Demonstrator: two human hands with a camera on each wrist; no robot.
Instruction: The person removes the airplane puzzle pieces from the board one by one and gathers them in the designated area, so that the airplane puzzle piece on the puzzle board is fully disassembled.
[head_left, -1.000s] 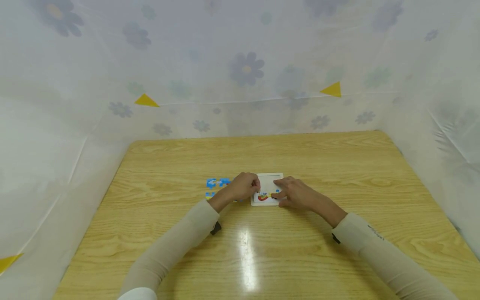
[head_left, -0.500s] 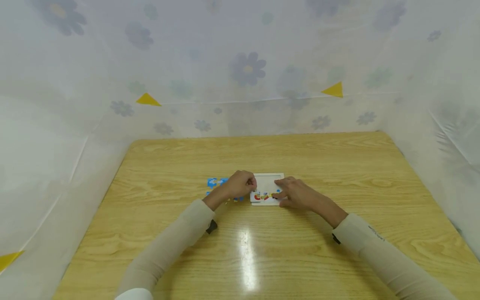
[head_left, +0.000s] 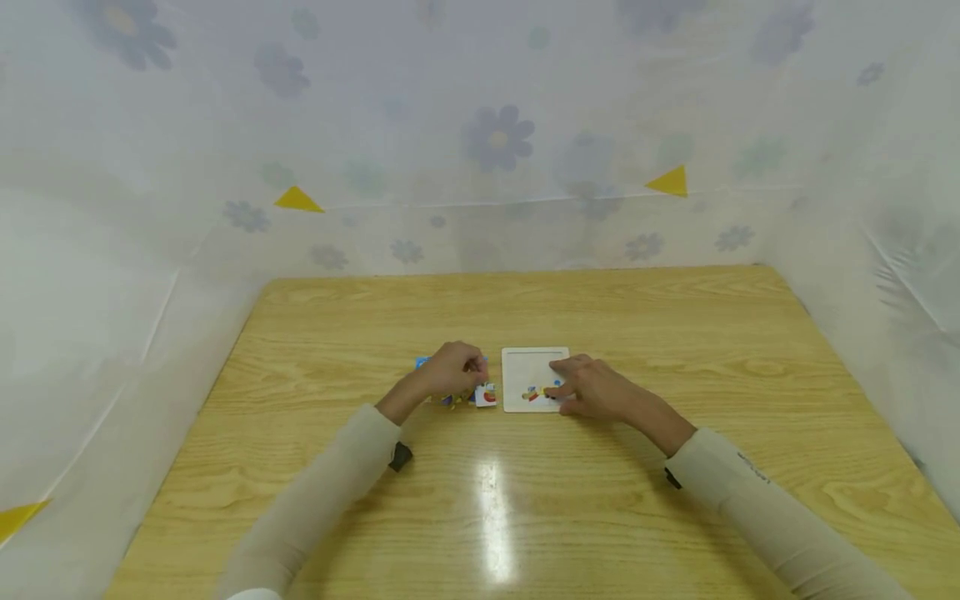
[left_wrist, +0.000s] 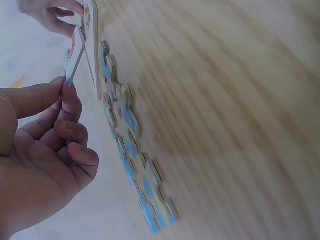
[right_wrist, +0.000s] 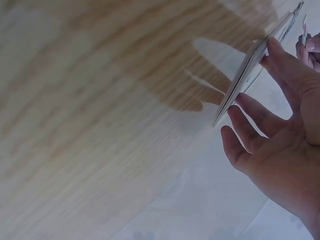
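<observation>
My left hand pinches a puzzle piece, white with a red patch, by one edge between thumb and index finger. In the left wrist view that piece is tilted above the table, the other fingers loosely curled below the pinch. Just right of it lies the shallow white puzzle tray, with a few coloured pieces along its near side. My right hand rests on the tray's right side, fingers spread and extended; the right wrist view shows fingertips at the tray edge.
Several loose blue and yellow puzzle pieces lie in rows on the wooden table, left of the tray and partly under the left hand. A pale flowered curtain surrounds the table's back and sides.
My left hand has moved left, away from the tray, carrying the piece that was over the tray's left part. The right hand has stayed in place on the tray.
</observation>
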